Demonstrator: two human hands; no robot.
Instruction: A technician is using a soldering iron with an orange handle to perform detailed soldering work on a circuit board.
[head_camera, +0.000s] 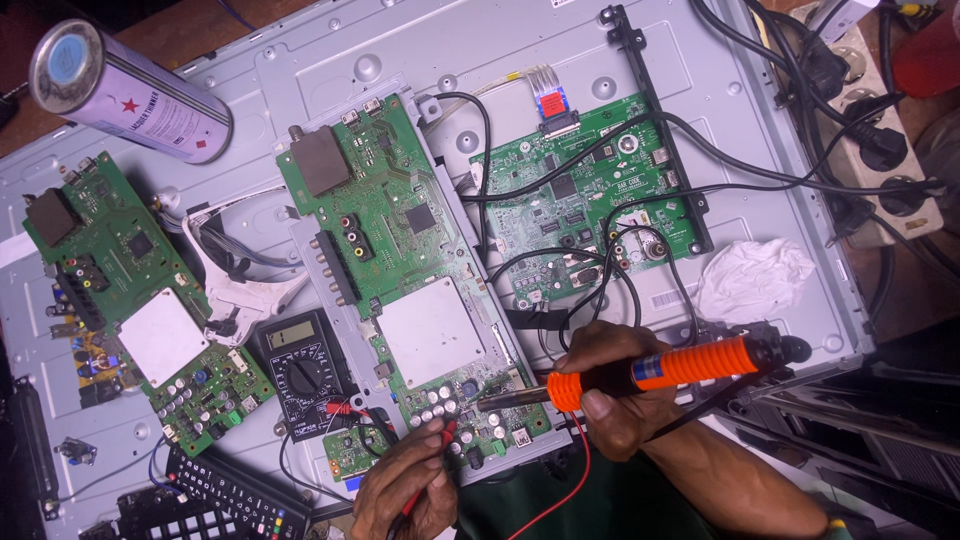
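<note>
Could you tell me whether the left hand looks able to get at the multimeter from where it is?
Probably yes: the multimeter lies just beside the left hand with nothing between them, though its fingers hold a red probe.

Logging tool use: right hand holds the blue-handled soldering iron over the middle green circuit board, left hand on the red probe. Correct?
Not quite: the soldering iron in the right hand has an orange handle, not blue. The head view shows it, tip over the middle green circuit board. The left hand does hold the red probe.
</note>
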